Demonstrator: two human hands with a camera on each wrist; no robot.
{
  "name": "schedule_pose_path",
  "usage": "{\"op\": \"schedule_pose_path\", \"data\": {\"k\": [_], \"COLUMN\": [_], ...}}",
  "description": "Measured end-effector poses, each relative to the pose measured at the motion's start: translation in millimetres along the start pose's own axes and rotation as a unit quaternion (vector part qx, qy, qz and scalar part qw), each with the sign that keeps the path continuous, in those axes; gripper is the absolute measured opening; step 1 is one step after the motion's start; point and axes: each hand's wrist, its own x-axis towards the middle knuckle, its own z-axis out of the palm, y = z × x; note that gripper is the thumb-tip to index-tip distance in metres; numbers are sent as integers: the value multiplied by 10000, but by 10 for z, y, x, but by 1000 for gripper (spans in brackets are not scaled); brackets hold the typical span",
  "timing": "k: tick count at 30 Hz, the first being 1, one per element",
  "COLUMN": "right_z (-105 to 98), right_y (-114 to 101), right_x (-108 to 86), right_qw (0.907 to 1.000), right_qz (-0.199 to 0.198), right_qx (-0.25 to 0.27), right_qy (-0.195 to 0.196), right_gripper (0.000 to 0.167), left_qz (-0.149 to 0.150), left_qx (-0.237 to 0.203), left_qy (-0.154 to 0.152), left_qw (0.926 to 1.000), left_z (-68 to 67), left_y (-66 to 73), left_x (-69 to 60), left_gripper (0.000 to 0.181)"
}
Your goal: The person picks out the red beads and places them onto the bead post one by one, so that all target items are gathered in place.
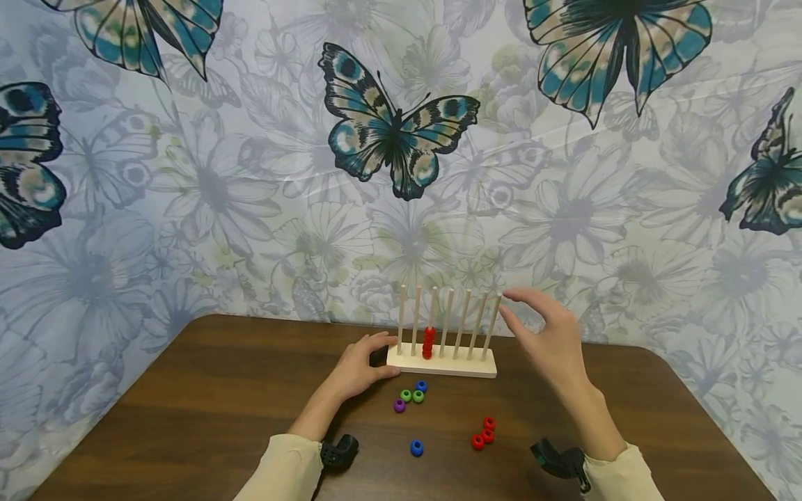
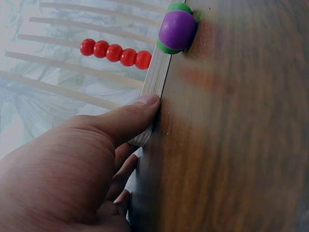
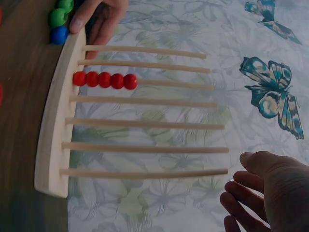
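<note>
A pale wooden peg rack [image 1: 441,362] with several upright pegs stands at the table's back. A stack of red beads [image 1: 428,343] sits low on its third peg from the left, also seen as red beads [image 3: 105,80] in the right wrist view. My left hand [image 1: 357,365] grips the rack's left end, thumb on the front edge, fingers behind, as the left hand [image 2: 72,164] in the left wrist view shows. Near the top of the rightmost peg is my right hand [image 1: 551,337], holding nothing. Thumb and fingers stand apart; the right wrist view shows the right hand [image 3: 275,188] clear of the pegs.
In front of the rack lie two green beads [image 1: 418,396], a purple bead [image 1: 399,405] and a blue bead [image 1: 422,386]. Another blue bead [image 1: 416,448] is nearer. Three loose red beads [image 1: 487,436] lie to its right. A butterfly-patterned cloth [image 1: 282,209] hangs behind the brown table [image 1: 207,396].
</note>
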Motion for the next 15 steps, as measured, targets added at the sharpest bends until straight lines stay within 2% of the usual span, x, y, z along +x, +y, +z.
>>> {"op": "schedule_pose_path", "data": {"k": [8, 15], "right_z": [-197, -244], "right_y": [157, 240], "right_x": [-244, -472], "right_qw": [9983, 9943], "right_qz": [260, 418], "right_qx": [-391, -253], "right_qy": [-342, -945], "right_gripper": [25, 24], "left_qz": [-1, -3], "left_qx": [-38, -43], "left_qy": [-9, -1], "left_qw": [10000, 10000], "left_z": [-6, -1], "left_y": [12, 11], "left_x": [-3, -3], "left_gripper": [56, 56]}}
